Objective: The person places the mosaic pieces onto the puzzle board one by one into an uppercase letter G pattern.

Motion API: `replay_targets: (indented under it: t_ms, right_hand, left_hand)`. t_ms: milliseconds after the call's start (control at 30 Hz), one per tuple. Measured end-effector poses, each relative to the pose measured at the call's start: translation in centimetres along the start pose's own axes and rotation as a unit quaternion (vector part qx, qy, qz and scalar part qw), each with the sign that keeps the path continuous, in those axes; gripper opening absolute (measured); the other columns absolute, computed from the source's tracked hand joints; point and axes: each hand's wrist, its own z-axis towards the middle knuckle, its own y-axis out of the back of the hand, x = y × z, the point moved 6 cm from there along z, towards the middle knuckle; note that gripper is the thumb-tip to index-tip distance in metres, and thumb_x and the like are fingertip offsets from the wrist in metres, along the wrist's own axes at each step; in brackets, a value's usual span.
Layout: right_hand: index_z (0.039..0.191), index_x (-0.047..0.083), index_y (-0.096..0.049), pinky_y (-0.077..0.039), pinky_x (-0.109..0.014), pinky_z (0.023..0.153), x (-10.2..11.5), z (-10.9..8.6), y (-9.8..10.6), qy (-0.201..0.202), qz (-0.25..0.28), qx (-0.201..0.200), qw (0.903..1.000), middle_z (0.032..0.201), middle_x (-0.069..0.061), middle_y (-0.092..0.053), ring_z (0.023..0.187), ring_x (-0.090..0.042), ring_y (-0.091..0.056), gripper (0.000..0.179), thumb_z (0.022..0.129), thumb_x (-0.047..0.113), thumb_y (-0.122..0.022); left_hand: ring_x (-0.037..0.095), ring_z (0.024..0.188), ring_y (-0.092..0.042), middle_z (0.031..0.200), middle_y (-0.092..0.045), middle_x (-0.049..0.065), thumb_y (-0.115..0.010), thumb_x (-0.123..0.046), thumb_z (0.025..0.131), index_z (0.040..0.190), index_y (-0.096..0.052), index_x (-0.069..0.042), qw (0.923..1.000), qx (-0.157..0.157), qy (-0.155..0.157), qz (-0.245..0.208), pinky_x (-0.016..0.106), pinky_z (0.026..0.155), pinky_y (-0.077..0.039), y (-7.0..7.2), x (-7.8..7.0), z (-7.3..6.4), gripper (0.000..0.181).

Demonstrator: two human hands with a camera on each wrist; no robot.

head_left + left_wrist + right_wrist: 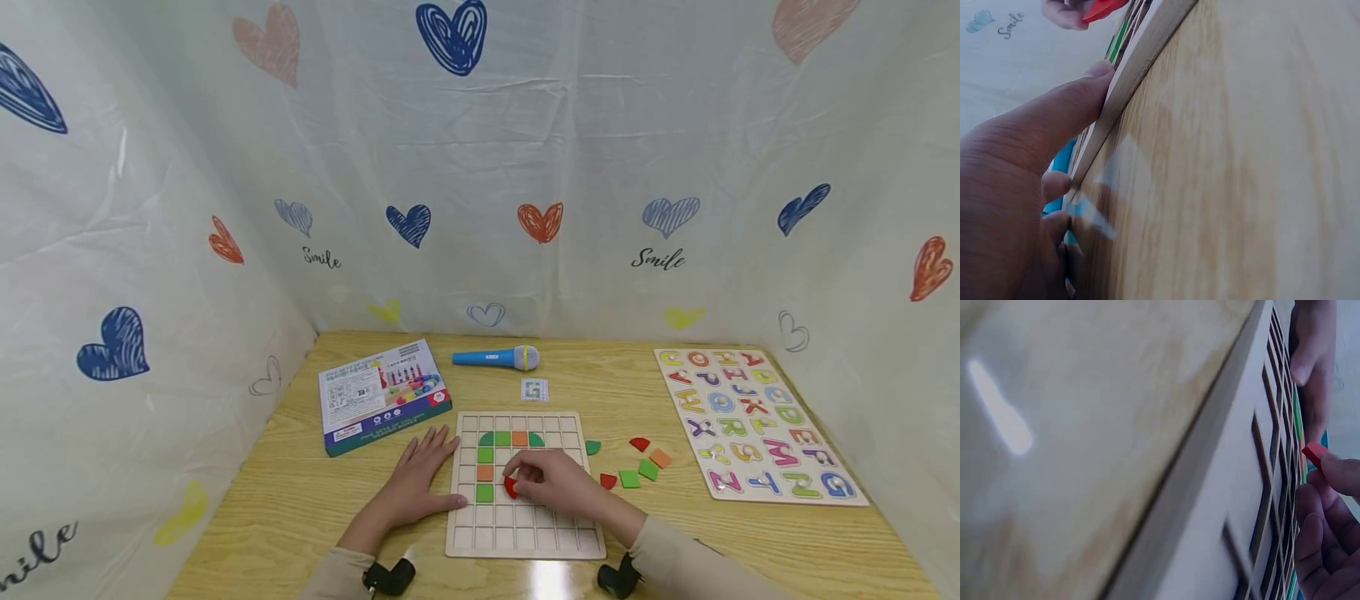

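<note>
A wooden grid board [525, 542] lies on the table, with green and orange pieces seated in an upper row and down a left column. Between thumb and fingertips, my right hand [553, 482] pinches a red quarter-circle piece [510, 487] over the middle of the board. The right wrist view shows the red piece [1314, 454] close above the grid, partly covered by the thumb. My left hand [422, 477] is spread at the board's left edge, fingers straight. In the left wrist view its thumb [1079, 97] touches the board's side [1124, 87].
Right of the board lie loose pieces, among them a green square [628, 479], an orange square [661, 457] and a red quarter-circle [640, 444]. An alphabet board [757, 425] lies farther right. A game box [382, 396], a toy microphone [491, 358] and a small card [535, 389] are behind.
</note>
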Motion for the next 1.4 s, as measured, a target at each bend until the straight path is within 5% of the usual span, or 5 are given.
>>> replay_targets:
  t_ms: [433,1100,1400]
  right_hand:
    - [0.096,0.021,-0.070,-0.049,-0.018,0.066,2.2,1.0,-3.6,0.010,0.017,0.040,0.9990,0.078,0.017,-0.062,0.070,0.002,-0.055,0.007,0.094,0.015,-0.073]
    - [0.087,0.022,-0.071,-0.044,-0.015,0.063,2.7,1.0,-4.1,0.048,-0.097,0.012,0.9941,0.073,0.020,-0.054,0.067,0.004,-0.048,0.007,0.090,0.022,-0.078]
    - [0.083,0.023,-0.067,-0.044,-0.017,0.064,2.8,1.0,-4.1,0.024,-0.138,-0.004,0.9901,0.073,0.017,-0.052,0.069,0.003,-0.046,0.015,0.085,0.026,-0.081]
  left_hand:
    - [0.034,0.156,-0.009,0.169,-0.019,0.011,-0.070,-0.062,0.087,0.159,-0.037,-0.013,1.0000,0.001,-0.008,0.001,0.057,0.124,-0.002,0.0,-0.1,0.0,0.094]
    - [0.033,0.156,-0.009,0.169,-0.020,0.010,-0.070,-0.064,0.086,0.159,-0.037,-0.015,1.0000,-0.001,-0.004,0.005,0.057,0.125,-0.003,-0.1,0.2,0.0,0.094]
    - [0.033,0.156,-0.008,0.169,-0.019,0.010,-0.070,-0.065,0.086,0.160,-0.037,-0.016,1.0000,0.000,-0.001,0.001,0.057,0.125,-0.001,-0.1,0.3,0.1,0.095]
